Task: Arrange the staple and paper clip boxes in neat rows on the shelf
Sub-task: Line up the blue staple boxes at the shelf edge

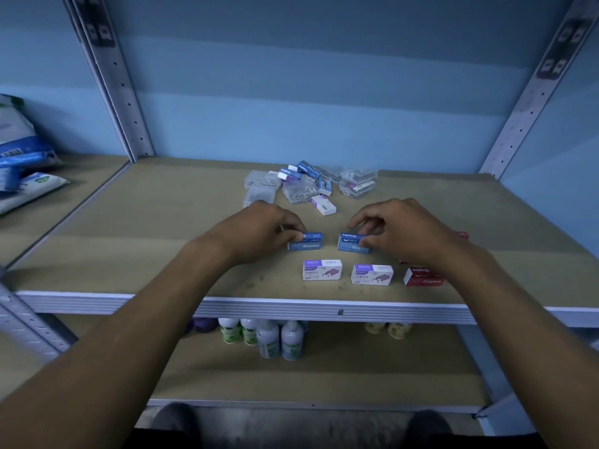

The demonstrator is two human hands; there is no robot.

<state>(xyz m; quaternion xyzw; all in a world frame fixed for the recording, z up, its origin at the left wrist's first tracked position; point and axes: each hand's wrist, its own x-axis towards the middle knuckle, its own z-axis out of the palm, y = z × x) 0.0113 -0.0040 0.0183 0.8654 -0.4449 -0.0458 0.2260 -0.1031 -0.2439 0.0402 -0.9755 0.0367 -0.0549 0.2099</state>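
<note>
Two blue staple boxes stand side by side on the shelf board (136, 247). My left hand (259, 228) pinches the left blue box (306, 244); my right hand (398, 230) pinches the right blue box (351, 244). In front of them sits a row: two white-and-purple staple boxes (322, 270) (372, 274) and a red staple box (421, 277), partly under my right wrist. Another red box (462, 235) peeks out behind my right hand. At the back lies a loose pile (308, 184) of blue and white staple boxes and clear paper clip boxes.
Metal uprights (129, 102) (531, 102) frame the shelf against a blue wall. Blue-and-white packets (22, 160) lie on the neighbouring shelf at left. Bottles (269, 338) stand on the lower shelf. The shelf's white front edge (291, 307) runs below the row.
</note>
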